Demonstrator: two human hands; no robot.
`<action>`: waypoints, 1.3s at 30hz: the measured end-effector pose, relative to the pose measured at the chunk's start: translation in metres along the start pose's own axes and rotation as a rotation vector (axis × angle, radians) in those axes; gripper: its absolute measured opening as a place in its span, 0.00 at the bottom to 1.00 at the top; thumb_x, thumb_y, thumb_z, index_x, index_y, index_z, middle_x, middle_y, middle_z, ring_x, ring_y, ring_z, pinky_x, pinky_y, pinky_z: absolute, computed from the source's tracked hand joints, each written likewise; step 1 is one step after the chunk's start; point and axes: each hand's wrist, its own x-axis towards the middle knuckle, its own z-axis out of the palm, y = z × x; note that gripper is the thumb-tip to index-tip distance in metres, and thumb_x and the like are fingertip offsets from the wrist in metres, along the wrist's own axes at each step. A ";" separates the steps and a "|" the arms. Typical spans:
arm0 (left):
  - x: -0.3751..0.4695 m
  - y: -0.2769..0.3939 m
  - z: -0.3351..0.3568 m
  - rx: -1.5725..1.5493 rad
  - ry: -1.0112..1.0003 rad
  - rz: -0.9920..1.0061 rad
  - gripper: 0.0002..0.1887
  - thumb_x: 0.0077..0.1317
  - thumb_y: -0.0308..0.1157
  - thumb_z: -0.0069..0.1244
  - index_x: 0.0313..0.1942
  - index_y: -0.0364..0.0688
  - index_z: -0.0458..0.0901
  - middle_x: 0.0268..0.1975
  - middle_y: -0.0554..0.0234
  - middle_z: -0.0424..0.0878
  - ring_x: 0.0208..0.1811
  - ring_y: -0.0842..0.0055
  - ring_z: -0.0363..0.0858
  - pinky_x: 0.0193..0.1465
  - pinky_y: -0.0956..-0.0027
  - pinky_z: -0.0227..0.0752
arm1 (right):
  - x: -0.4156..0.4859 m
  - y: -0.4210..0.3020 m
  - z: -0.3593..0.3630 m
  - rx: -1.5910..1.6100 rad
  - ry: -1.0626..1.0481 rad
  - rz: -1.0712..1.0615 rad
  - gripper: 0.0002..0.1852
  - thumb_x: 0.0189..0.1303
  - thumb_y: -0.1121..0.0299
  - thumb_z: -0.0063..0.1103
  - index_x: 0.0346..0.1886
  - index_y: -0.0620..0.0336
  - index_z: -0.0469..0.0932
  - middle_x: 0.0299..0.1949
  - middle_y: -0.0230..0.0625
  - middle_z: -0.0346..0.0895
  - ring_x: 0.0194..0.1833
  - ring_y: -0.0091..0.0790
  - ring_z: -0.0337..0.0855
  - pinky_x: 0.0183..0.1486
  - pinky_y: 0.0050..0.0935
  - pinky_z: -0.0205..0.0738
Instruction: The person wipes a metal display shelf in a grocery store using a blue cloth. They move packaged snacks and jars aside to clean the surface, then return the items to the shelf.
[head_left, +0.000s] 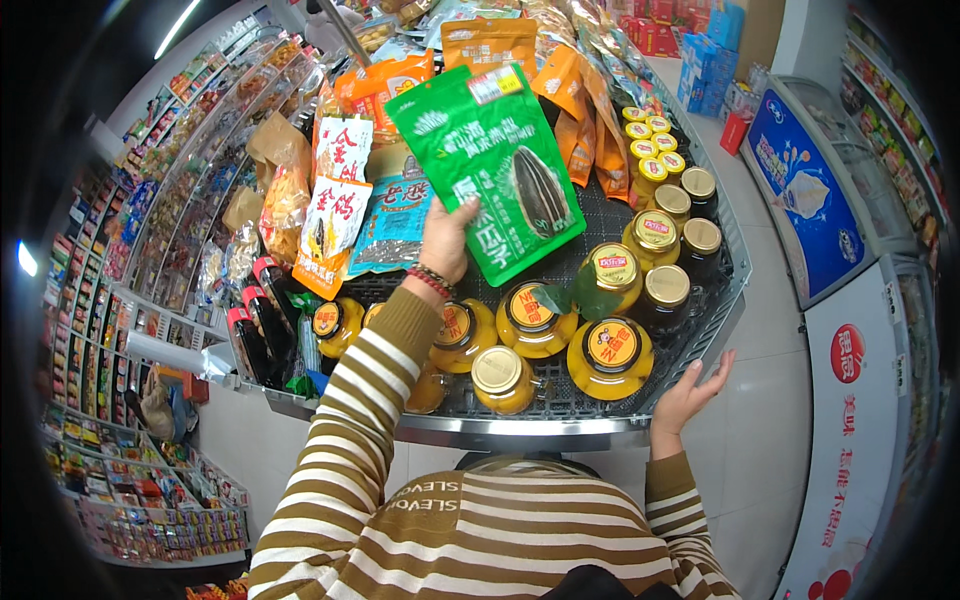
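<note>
My left hand (448, 244) grips the lower left edge of a green bag of sunflower seeds (487, 172), thumb on its front. The bag is tilted above the display stand and bears a price sticker. Nothing is in my right hand (691, 397), which is beside the stand's front right corner with its fingers apart. Below the bag are jars of yellow fruit (536, 319) with orange labels on their lids. A jar with a plain gold lid (499, 369) stands at the front edge. White and orange seed bags (335, 225) and a blue seed bag (390, 225) lie left of my left hand.
Dark gold-lidded jars (666, 292) line the stand's right side. Orange bags (574, 112) stand behind the green one. Dark bottles with red caps (251, 337) fill the front left corner. Ice-cream freezers (810, 187) stand across the aisle at right; candy shelves (195, 187) rise at left.
</note>
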 end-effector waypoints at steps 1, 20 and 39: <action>0.006 -0.015 -0.001 0.002 0.008 -0.057 0.18 0.71 0.21 0.50 0.59 0.40 0.71 0.54 0.63 0.83 0.51 0.71 0.83 0.57 0.62 0.79 | -0.001 0.004 -0.001 -0.038 -0.008 0.000 0.29 0.72 0.71 0.49 0.72 0.68 0.56 0.76 0.54 0.53 0.75 0.54 0.55 0.77 0.50 0.46; 0.011 -0.065 -0.003 -0.051 0.147 -0.241 0.21 0.78 0.31 0.42 0.69 0.50 0.61 0.65 0.60 0.74 0.63 0.61 0.76 0.66 0.48 0.72 | 0.013 -0.010 -0.008 -0.124 -0.193 -0.025 0.28 0.71 0.65 0.54 0.70 0.67 0.61 0.73 0.53 0.61 0.72 0.55 0.62 0.75 0.48 0.53; 0.012 0.019 -0.007 0.438 0.400 -0.116 0.27 0.68 0.33 0.55 0.65 0.37 0.69 0.49 0.67 0.77 0.51 0.75 0.71 0.48 0.63 0.72 | 0.008 -0.001 -0.001 0.040 -0.207 0.014 0.28 0.73 0.68 0.51 0.72 0.70 0.59 0.74 0.51 0.60 0.72 0.51 0.62 0.76 0.46 0.50</action>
